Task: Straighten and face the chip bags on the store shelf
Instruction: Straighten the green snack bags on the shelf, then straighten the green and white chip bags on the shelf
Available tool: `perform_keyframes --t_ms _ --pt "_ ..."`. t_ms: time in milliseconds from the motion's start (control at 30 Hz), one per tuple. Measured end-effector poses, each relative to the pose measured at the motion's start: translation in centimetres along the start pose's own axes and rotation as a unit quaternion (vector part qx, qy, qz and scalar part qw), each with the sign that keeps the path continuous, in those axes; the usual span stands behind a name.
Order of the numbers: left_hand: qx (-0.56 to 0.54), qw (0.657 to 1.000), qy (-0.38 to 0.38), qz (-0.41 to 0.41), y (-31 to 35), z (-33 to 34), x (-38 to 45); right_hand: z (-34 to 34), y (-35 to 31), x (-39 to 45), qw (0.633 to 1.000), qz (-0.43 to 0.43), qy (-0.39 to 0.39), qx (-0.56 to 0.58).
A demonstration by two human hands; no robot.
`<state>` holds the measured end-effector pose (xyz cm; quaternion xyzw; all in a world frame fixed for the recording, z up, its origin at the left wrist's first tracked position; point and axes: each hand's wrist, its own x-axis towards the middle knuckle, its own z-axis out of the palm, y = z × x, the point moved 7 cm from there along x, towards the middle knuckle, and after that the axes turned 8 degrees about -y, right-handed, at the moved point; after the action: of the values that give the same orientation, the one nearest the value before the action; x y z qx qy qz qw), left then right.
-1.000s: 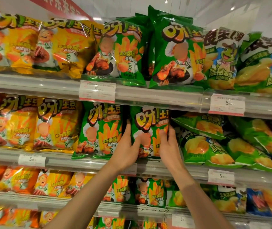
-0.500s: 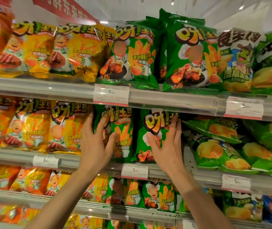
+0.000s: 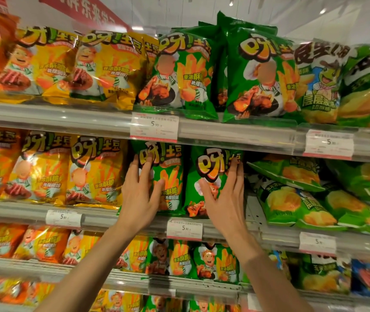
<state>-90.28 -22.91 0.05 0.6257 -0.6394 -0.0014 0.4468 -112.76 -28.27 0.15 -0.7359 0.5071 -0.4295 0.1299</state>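
Note:
Two green chip bags stand upright side by side on the second shelf. My left hand lies flat with spread fingers on the left green bag, covering its left half. My right hand lies on the right green bag. Its fingers reach up along the bag's right edge and its thumb crosses the front. Both bags face forward with their logos showing.
Yellow and orange bags fill the shelf to the left. To the right, green chip bags lie tilted and slumped. Upright bags line the shelf above. Price tags hang on the shelf rails, and more bags sit below.
My left hand moved from the right green bag to the left green bag. My right hand slid up the right bag's right side. The view has shifted slightly left.

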Motion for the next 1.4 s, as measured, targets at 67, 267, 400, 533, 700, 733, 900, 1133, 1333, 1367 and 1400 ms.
perform_keyframes --t_ms 67,267,400,533,700,733,900,1133,1333,1367,1400 --pt "0.01 1.0 -0.004 -0.008 0.1 -0.4 0.0 -0.3 -0.1 0.0 1.0 0.005 -0.012 0.01" --pt "-0.019 1.0 0.007 -0.004 0.3 -2.8 -0.8 -2.6 0.1 -1.1 0.997 0.027 -0.06 0.045" --pt "-0.066 0.997 0.043 0.026 1.4 -4.6 -2.5 -4.2 0.6 -3.2 0.996 0.04 -0.059 0.047" --pt "-0.116 0.993 -0.007 0.014 1.4 -4.6 -4.7 -4.5 1.4 -6.1 0.989 0.064 -0.064 0.113" --pt "-0.196 0.974 -0.11 -0.039 0.7 -2.4 -7.6 -4.6 2.5 -10.2 0.985 0.089 -0.095 0.114" --pt "-0.208 0.97 -0.12 -0.047 0.7 -1.9 -8.1 -4.7 2.7 -10.8 0.986 0.089 -0.099 0.099" --pt "-0.258 0.95 -0.151 -0.091 1.3 1.0 -10.1 -6.6 5.2 -13.6 0.977 0.148 -0.079 0.129" --pt "-0.279 0.943 -0.15 -0.103 5.7 4.6 -10.2 -12.0 9.0 -14.5 0.975 0.163 -0.044 0.142" --pt "-0.278 0.948 -0.115 -0.103 11.5 8.5 -9.8 -17.9 12.9 -12.6 0.981 0.135 -0.037 0.135" --pt "-0.276 0.949 -0.11 -0.104 12.6 9.3 -9.6 -18.8 13.7 -12.2 0.981 0.134 -0.045 0.137" --pt "-0.274 0.95 -0.107 -0.105 13.7 10.2 -9.5 -19.7 14.4 -11.7 0.98 0.132 -0.054 0.142"
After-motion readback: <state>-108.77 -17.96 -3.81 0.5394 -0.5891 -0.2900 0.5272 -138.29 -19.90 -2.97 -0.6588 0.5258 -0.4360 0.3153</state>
